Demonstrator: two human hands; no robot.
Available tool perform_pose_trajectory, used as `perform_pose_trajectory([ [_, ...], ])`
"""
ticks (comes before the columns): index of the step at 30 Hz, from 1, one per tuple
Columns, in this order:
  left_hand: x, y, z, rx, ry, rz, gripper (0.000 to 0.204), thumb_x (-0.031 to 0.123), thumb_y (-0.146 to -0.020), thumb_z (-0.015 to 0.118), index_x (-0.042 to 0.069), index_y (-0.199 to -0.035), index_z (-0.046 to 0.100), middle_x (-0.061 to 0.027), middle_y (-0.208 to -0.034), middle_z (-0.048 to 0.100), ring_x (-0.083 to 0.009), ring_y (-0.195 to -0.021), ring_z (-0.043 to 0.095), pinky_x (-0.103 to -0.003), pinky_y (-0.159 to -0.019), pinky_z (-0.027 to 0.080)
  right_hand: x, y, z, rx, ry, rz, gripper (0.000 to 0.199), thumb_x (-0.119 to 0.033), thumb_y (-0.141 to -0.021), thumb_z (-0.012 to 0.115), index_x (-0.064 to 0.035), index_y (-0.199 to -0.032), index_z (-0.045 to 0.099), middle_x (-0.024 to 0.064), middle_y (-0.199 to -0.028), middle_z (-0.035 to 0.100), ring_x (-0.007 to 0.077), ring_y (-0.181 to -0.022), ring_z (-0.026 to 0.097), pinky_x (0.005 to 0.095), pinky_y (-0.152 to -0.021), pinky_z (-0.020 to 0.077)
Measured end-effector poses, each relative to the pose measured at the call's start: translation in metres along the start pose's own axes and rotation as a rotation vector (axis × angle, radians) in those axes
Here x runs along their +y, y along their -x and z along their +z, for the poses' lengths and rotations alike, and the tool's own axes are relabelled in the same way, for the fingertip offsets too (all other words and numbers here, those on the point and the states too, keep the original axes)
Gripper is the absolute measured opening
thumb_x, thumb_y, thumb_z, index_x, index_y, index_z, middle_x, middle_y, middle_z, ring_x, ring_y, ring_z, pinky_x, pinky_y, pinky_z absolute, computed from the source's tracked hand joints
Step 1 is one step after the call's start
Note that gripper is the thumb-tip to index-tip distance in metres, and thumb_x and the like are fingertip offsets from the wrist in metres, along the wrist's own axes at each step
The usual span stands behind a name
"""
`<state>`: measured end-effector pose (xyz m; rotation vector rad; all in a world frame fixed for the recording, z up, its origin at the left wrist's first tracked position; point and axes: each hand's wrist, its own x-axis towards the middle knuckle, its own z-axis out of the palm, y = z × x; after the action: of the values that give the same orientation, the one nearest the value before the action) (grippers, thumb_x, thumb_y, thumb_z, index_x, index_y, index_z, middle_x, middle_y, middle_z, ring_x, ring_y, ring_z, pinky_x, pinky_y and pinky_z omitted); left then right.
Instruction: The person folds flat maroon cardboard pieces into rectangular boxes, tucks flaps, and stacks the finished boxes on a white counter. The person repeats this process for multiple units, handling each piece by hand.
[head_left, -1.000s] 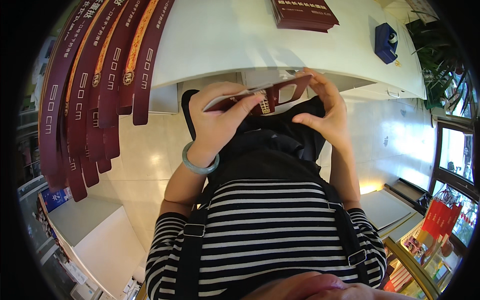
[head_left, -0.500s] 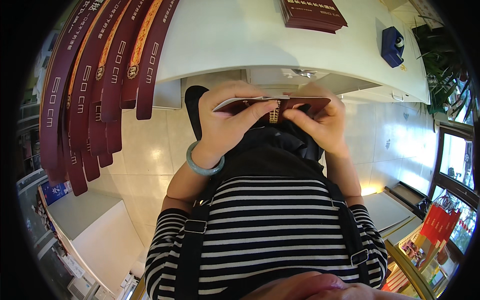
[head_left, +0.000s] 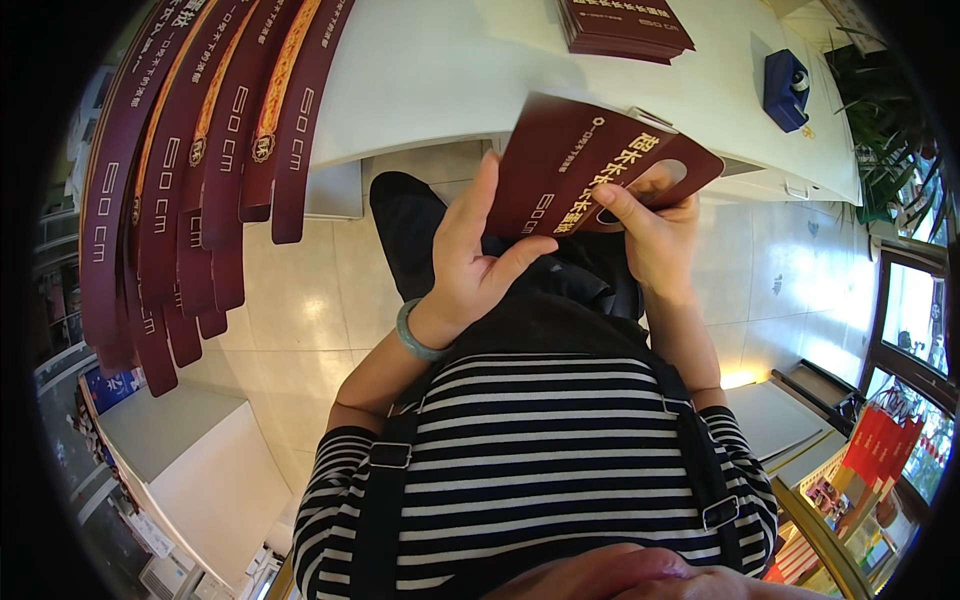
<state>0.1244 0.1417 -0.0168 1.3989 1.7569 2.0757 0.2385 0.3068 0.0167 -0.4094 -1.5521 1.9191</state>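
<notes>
A maroon cardboard piece [head_left: 555, 165] with gold lettering and an oval hole near its right end is held up over my lap, its printed face toward me. My right hand [head_left: 658, 240] grips its lower right part, thumb across the front, with the other fingers behind and partly seen through the hole. At the card's left edge my left hand [head_left: 465, 245] is open, thumb and fingers spread. Whether it touches the card is hard to tell. A small pale tab [head_left: 648, 120] shows at the card's top edge.
Long maroon cardboard strips [head_left: 225, 150] overhang the left part of the white table [head_left: 430, 75]. Farther back lies a stack of maroon cards [head_left: 625, 30]. A blue tape dispenser [head_left: 785, 92] stands at the right, near a plant [head_left: 890, 130]. A white cabinet [head_left: 215, 480] is at lower left.
The cardboard piece, seen nearly edge-on before, has been raised and tilted so its printed face shows. My left hand has let go of its pinch and spread its fingers; my right hand keeps hold.
</notes>
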Motion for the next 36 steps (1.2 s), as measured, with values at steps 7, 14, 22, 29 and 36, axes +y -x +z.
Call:
perform_pose_trajectory([
  [7, -0.004, 0.006, 0.007, 0.046, 0.276, -0.16, 0.093, 0.009, -0.081, 0.083, -0.001, -0.156, 0.029, -0.0162, -0.143, 0.053, -0.0219, -0.12, 0.06, -0.032, -0.101, 0.047, 0.007, 0.002, 0.0, -0.037, -0.027, 0.045, 0.019, 0.009, -0.082, 0.076, -0.0019, -0.093, 0.065, 0.0088, -0.093, 0.074, 0.013, -0.082, 0.068, 0.0271, -0.077, 0.0537],
  [14, -0.009, 0.007, 0.003, -0.066, 0.098, -0.073, 0.083, 0.021, -0.088, 0.078, 0.005, -0.156, 0.034, -0.0197, -0.151, 0.042, -0.0299, -0.135, 0.047, -0.039, -0.111, 0.038, 0.003, 0.001, 0.006, -0.104, -0.064, 0.043, 0.016, 0.005, -0.083, 0.078, 0.0008, -0.095, 0.069, 0.0048, -0.089, 0.073, 0.0077, -0.077, 0.065, 0.0228, -0.071, 0.0525],
  [22, -0.014, 0.006, 0.005, -0.093, 0.086, -0.022, 0.061, 0.036, -0.102, 0.057, 0.006, -0.153, 0.042, -0.0202, -0.156, 0.033, -0.033, -0.139, 0.039, -0.042, -0.114, 0.032, 0.0, 0.004, 0.011, -0.13, -0.061, 0.028, 0.017, 0.005, -0.083, 0.077, 0.0025, -0.098, 0.069, 0.0059, -0.092, 0.074, 0.0092, -0.082, 0.068, 0.0251, -0.076, 0.0556],
  [29, -0.011, 0.01, 0.005, -0.102, 0.086, -0.093, 0.05, 0.024, -0.101, 0.059, 0.002, -0.145, 0.05, -0.0157, -0.143, 0.042, -0.0277, -0.131, 0.045, -0.038, -0.111, 0.035, 0.01, 0.01, 0.005, -0.069, 0.026, 0.052, 0.014, 0.004, -0.083, 0.078, 0.0012, -0.093, 0.07, 0.0012, -0.086, 0.071, 0.0047, -0.075, 0.061, 0.0218, -0.069, 0.0506],
  [36, 0.007, -0.031, -0.011, -0.062, 0.388, -0.463, 0.048, 0.004, -0.083, 0.081, 0.0, -0.127, 0.062, -0.0039, -0.11, 0.065, -0.011, -0.103, 0.06, -0.029, -0.092, 0.047, -0.004, 0.007, 0.004, -0.124, 0.217, 0.13, 0.013, 0.0, -0.083, 0.08, 0.0019, -0.091, 0.07, -0.0006, -0.082, 0.07, 0.0035, -0.071, 0.058, 0.0206, -0.064, 0.0478],
])
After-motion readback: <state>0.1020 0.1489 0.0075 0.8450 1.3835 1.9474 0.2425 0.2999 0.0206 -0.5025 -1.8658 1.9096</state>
